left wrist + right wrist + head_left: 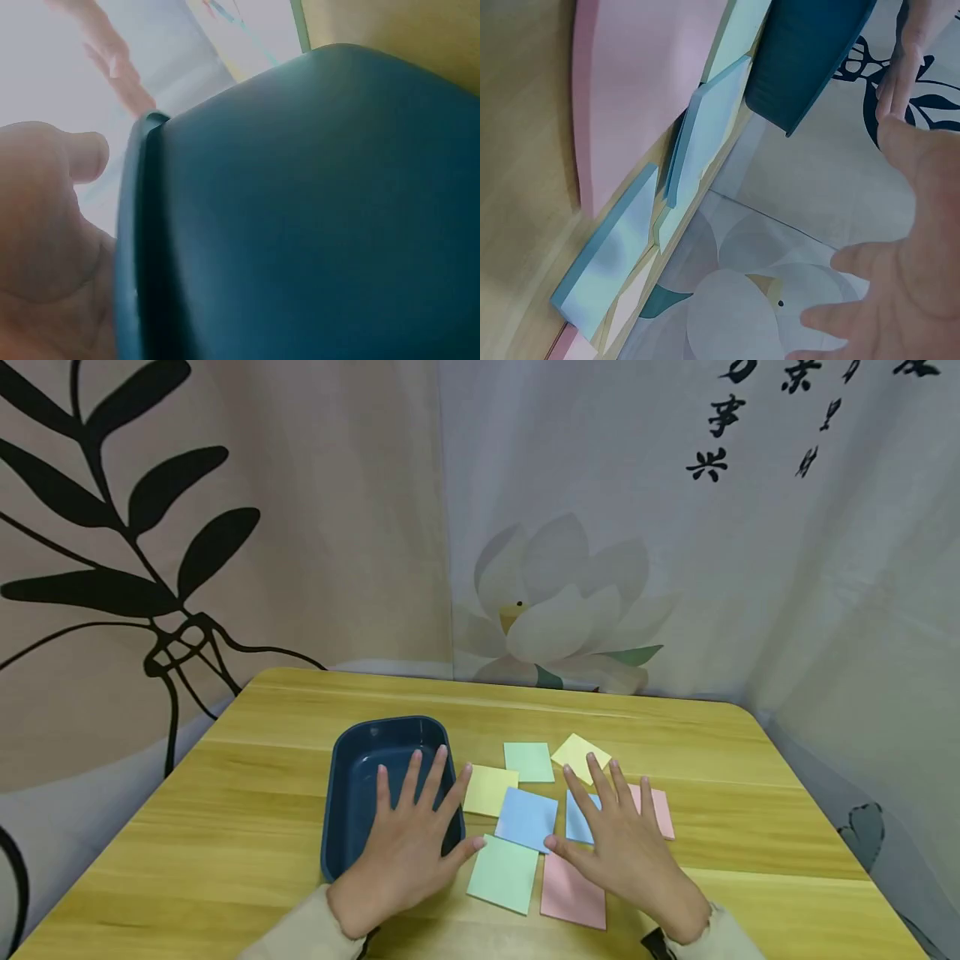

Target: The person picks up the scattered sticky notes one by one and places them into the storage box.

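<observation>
A printed curtain hangs beyond the tray. The wooden table lies under the tray. The blue tray stands upright. Over the tray's right side is the left hand, fingers spread wide; whether it touches the rim, I cannot tell. Well right of the tray, the right hand spreads its fingers wide too. Eight notes, green, yellow, blue and pink, lie right of the tray, one yellow note just beside it.

1. Tray, 7 o'clock in head view: plastic-looking, smooth, low sheen.
2. Note pads, 5 o'clock: matt paper, smooth.
3. Tabletop, 6 o'clock: wood-grain, smooth, slight gloss.
4. Curtain, 12 o'clock: matt cloth, lightly creased.
</observation>
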`<control>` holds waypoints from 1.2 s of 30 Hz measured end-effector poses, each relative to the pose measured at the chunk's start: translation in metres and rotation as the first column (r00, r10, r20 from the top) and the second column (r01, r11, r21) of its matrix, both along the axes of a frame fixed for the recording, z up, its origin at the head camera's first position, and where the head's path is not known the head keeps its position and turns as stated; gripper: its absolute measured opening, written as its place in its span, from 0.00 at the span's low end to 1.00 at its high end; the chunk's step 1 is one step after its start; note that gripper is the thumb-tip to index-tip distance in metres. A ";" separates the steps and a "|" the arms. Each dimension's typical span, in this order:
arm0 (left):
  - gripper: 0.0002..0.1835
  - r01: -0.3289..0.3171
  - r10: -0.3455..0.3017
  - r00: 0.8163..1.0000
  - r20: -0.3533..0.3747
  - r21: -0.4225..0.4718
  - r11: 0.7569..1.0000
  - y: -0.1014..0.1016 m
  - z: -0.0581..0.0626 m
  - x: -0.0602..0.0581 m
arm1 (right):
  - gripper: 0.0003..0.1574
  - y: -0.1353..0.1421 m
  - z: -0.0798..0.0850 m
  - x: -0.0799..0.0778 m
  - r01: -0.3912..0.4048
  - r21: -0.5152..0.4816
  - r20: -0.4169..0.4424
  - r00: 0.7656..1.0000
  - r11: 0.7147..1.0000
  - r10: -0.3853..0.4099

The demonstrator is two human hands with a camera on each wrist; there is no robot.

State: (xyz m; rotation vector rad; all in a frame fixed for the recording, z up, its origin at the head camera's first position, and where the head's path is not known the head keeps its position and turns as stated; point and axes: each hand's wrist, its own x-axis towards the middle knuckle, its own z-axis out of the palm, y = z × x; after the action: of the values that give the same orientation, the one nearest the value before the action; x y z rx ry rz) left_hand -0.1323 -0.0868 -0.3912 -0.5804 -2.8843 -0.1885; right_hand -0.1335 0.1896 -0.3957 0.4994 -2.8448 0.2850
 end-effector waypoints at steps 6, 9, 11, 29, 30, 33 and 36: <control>0.44 -0.010 0.011 1.000 -0.008 0.046 0.999 -0.011 0.007 0.000 | 0.51 0.003 0.005 0.000 -0.009 0.023 -0.003 1.000 1.000 0.010; 0.43 -0.043 0.045 0.998 -0.042 0.055 0.998 -0.023 0.011 -0.002 | 0.47 0.007 0.007 -0.001 -0.014 0.033 -0.013 1.000 0.999 0.015; 0.42 -0.069 0.074 0.995 -0.067 0.070 0.995 -0.033 0.013 -0.005 | 0.42 0.011 0.007 -0.002 -0.017 0.032 -0.021 1.000 0.999 0.018; 0.38 -0.279 0.263 0.947 0.182 0.072 0.957 -0.107 0.008 -0.020 | 0.25 0.077 -0.001 -0.015 0.059 -0.100 0.208 0.977 0.993 -0.037; 0.38 -0.286 0.266 0.942 0.207 0.076 0.955 -0.109 0.007 -0.021 | 0.24 0.081 -0.001 -0.017 0.057 -0.099 0.216 0.976 0.993 -0.034; 0.37 -0.298 0.266 0.931 0.251 0.101 0.949 -0.111 0.003 -0.023 | 0.24 0.090 -0.004 -0.023 0.047 -0.100 0.238 0.971 0.994 -0.021; 0.35 -0.300 0.257 0.931 0.259 0.143 0.943 -0.112 -0.001 -0.024 | 0.24 0.096 -0.007 -0.030 0.026 -0.092 0.259 0.966 0.995 -0.001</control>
State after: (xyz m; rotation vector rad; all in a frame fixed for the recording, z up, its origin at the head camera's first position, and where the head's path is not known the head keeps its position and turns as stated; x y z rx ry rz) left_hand -0.1561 -0.1990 -0.3921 -0.1150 -3.0884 -0.5005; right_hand -0.1636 0.2859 -0.4027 0.4523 -3.0655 0.5162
